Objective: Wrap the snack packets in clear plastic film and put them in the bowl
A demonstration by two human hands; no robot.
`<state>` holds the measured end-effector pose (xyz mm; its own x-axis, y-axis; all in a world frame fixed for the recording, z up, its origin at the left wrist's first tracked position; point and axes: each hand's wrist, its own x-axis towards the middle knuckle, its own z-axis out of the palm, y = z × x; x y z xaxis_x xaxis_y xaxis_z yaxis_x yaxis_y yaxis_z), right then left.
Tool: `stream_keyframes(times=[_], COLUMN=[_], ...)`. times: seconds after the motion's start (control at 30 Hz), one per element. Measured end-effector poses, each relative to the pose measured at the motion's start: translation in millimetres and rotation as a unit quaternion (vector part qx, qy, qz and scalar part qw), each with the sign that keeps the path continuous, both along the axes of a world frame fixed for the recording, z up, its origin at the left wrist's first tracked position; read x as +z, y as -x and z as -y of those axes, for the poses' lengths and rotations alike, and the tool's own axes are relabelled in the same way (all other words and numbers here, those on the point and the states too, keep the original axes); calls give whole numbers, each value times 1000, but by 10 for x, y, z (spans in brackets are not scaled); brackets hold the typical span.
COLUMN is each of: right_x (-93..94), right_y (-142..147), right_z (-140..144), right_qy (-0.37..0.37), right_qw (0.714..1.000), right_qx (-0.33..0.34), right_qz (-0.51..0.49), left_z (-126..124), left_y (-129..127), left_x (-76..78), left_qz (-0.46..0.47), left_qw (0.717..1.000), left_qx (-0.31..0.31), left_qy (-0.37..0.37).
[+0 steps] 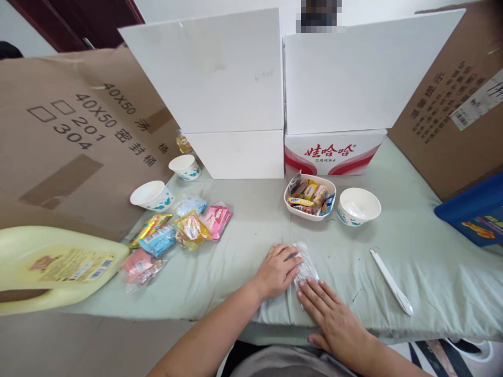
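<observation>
A crinkled clear plastic bag lies flattened on the green-grey cloth in front of me. My left hand rests on its left side, fingers laid over the plastic and slightly bent. From the lower right, my right hand presses flat on the bag's near end with its fingers stretched out. Parts of the bag are hidden under both hands. Beyond it stands a white dish filled with small wrapped snacks. Beside that dish is a white paper bowl with a blue pattern and something clear inside.
A white-handled tool lies at right. Several wrapped packets and two patterned bowls are at left, near a yellow jug. White boxes line the back; cardboard flanks the left, and a blue container stands right.
</observation>
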<state>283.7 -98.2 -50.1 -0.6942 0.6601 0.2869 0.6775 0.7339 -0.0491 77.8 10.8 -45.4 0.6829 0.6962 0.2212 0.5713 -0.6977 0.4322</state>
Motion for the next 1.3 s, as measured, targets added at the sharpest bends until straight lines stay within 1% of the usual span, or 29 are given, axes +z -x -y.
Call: stream_keyframes(times=[0.07, 0.13, 0.2, 0.27, 0.33, 0.4, 0.47, 0.57, 0.63, 0.67, 0.73, 0.77, 0.9, 1.0, 1.1, 1.23, 1.3], right_x=[-129, -178, -133, -40, 35, 60, 56, 81, 139, 172, 226, 243, 241, 185, 96, -1, -13], right_y=[41, 19, -45, -110, -145, -145, -126, -105, -104, -105, -97, -85, 9, 89, 139, 166, 166], right_z=[124, 205, 215, 155, 67, -2, -30, -47, -102, -154, -310, -410, -837, -1044, -1101, -1071, -1061], right_qy=[-32, -42, -36, -18, 7, 34, 43, 34, 59, 80, 117, 124, 125, 126, 122, 117, 116], right_qw=[999, 998, 999, 999, 998, 994, 992, 992, 989, 987, 984, 984, 987, 984, 983, 980, 979], right_qx=[-30, -50, -37, -32, -51, -70, -54, 1, 32, 35, 19, 0, -95, -123, -136, -158, -166], right_qz=[17, 19, 8, -12, -45, -83, -109, -124, -129, -132, -133, -128, -46, -12, 2, 15, 16], left_z=[10, 20, 26, 27, 27, 28, 29, 29, 25, 21, 12, 6, -7, -8, -8, -8, -6], left_y=[-1, -4, -5, 0, 10, 23, 33, 37, 35, 35, 36, 39, 54, 67, 74, 48, 21], left_x=[-11, -15, -15, -14, -17, -22, -21, -2, 11, 14, 3, -11, -107, -169, -177, -122, -95], left_qz=[-12, -22, -24, -20, -17, -16, -16, -17, -17, -15, 0, 12, 58, 87, 107, 118, 107], left_qw=[1000, 1000, 1000, 1000, 1000, 999, 999, 998, 997, 997, 997, 997, 996, 995, 994, 993, 994], left_qx=[10, 13, 9, 1, -14, -31, -47, -66, -75, -77, -76, -75, -64, -40, -13, 7, 31], left_qy=[-5, -10, -14, -16, -18, -17, -12, 1, 14, 19, 27, 27, 8, -14, -21, 1, 0])
